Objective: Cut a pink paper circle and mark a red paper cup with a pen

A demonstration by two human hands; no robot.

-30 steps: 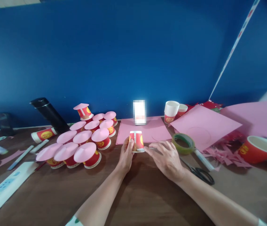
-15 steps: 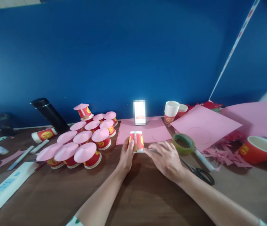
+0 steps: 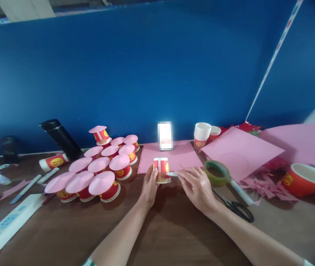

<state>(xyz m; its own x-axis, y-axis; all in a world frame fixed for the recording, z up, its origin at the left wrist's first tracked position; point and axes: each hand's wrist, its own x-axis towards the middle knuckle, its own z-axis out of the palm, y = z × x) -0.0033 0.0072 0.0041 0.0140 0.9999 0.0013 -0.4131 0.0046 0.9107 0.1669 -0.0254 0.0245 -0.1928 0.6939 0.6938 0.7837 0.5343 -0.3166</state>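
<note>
A red-and-white paper cup [image 3: 162,168] with gold print stands mouth-down near the front edge of pink sheets. Around its left side, my left hand [image 3: 149,184] is closed, thumb on the wall. My right hand [image 3: 197,184] pinches a slim pale tool [image 3: 174,174], its tip against the cup's right side; its exact kind is hard to make out. To the left, several red cups capped with pink paper cones [image 3: 102,183] stand in rows, one raised on another at the back.
Behind the cup lie pink paper sheets [image 3: 185,155] with a bright upright phone-like screen [image 3: 165,135]. At right are a tape roll [image 3: 216,173], scissors [image 3: 237,210], paper scraps [image 3: 271,186] and a large red cup [image 3: 296,181]. A power strip [image 3: 10,221] and black flask [image 3: 60,136] are left.
The tool in my right hand has shifted from the cup's lower rim up to its right side. My left hand keeps its hold. The whole view has dropped slightly in frame.
</note>
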